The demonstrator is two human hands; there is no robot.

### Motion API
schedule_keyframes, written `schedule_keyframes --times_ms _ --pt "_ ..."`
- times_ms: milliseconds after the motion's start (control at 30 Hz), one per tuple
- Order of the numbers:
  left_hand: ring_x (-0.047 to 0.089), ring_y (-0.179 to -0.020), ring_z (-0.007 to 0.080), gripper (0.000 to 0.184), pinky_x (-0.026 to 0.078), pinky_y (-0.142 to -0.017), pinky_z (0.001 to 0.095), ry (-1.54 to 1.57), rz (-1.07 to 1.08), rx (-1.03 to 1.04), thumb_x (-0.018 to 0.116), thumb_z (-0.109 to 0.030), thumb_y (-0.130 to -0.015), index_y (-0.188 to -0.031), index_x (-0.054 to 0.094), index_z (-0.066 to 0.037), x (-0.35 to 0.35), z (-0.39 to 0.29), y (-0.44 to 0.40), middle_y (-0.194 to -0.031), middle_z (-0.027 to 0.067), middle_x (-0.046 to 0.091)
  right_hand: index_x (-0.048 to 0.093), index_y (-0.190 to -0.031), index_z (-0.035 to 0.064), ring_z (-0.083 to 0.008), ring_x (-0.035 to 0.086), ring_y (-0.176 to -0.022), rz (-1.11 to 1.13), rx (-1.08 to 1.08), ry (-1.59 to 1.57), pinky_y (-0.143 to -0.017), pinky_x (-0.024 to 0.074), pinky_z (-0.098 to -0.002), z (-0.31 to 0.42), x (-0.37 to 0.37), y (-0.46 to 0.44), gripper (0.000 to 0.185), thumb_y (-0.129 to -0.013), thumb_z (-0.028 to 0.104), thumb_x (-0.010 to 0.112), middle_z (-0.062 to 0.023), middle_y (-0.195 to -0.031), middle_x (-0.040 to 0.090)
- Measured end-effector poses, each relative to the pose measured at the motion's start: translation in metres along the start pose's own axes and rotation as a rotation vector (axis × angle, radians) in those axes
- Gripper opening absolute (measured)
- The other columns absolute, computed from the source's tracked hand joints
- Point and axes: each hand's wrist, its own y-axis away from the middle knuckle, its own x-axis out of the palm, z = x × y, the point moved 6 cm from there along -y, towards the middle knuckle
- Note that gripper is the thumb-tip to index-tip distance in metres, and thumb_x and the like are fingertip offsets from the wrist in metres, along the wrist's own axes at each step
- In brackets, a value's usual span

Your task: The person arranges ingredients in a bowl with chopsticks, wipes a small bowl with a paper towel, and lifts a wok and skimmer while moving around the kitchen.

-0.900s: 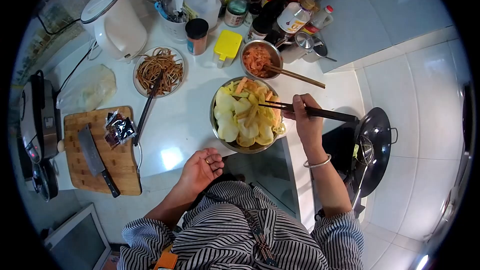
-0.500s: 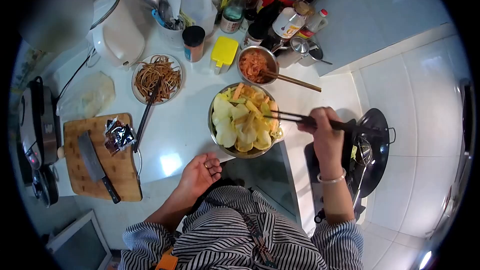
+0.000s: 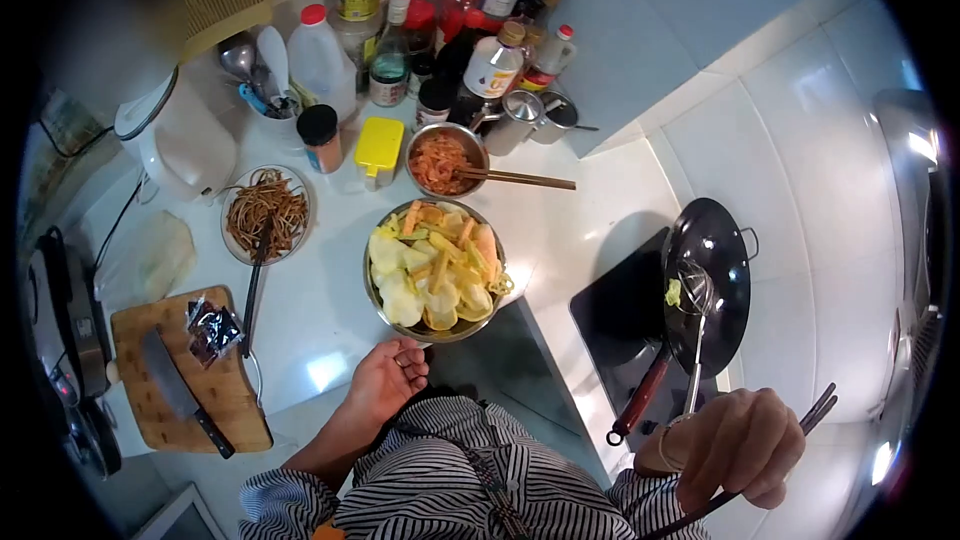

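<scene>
My right hand (image 3: 745, 448) is closed around a pair of dark chopsticks (image 3: 822, 408) at the lower right, in front of the stove. Their tips run down toward the lower edge of the view. Close below the metal bowl (image 3: 432, 337), my left hand (image 3: 388, 380) has its fingers loosely curled, with nothing seen in them. The bowl is heaped with pale round vegetable slices and yellow and orange strips (image 3: 436, 265). A black wok (image 3: 735, 285) with a red-brown handle holds a wire skimmer (image 3: 697, 290), with a piece of green vegetable (image 3: 673, 292) beside it.
Behind the heaped bowl is a smaller bowl of reddish food (image 3: 440, 162) with brown chopsticks. A plate of brown strips (image 3: 268, 215) has dark chopsticks on it. At left, a cutting board (image 3: 150, 325) bears a cleaver (image 3: 172, 375). Bottles and a white kettle (image 3: 180, 145) line the back.
My right hand has moved with the chopsticks from beside the heaped bowl down and right, toward the lower right. The view has shifted right, showing more of the wok. My left hand stays near the bowl.
</scene>
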Motion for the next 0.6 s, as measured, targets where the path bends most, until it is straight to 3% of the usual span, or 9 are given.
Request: schedule_keyframes --times_ms 467,600 --pt "0.054 -0.072 0.0236 0.019 0.043 -0.064 0.0339 -0.008 0.051 -0.02 0.046 -0.023 -0.079 -0.088 0.053 -0.008 0.005 0.003 0.0 -0.078 0.008 0.058 0.058 -0.069 -0.0001 -0.0242 0.062 -0.053 -0.013 -0.149 0.042 -0.043 0.0524 -0.0254 0.014 0.007 0.006 0.007 -0.071 0.004 0.064 -0.0146 -0.072 0.055" --pt "0.056 -0.075 0.022 0.021 0.043 -0.068 0.0339 0.006 0.114 -0.036 0.044 -0.024 -0.083 -0.09 0.053 -0.007 0.007 0.005 0.004 -0.08 0.0074 0.058 0.058 -0.069 0.0013 -0.0227 0.06 -0.048 0.021 -0.082 0.035 -0.041 0.0507 -0.025 0.013 0.004 0.007 0.007 -0.069 0.004 0.065 -0.0141 -0.072 0.055"
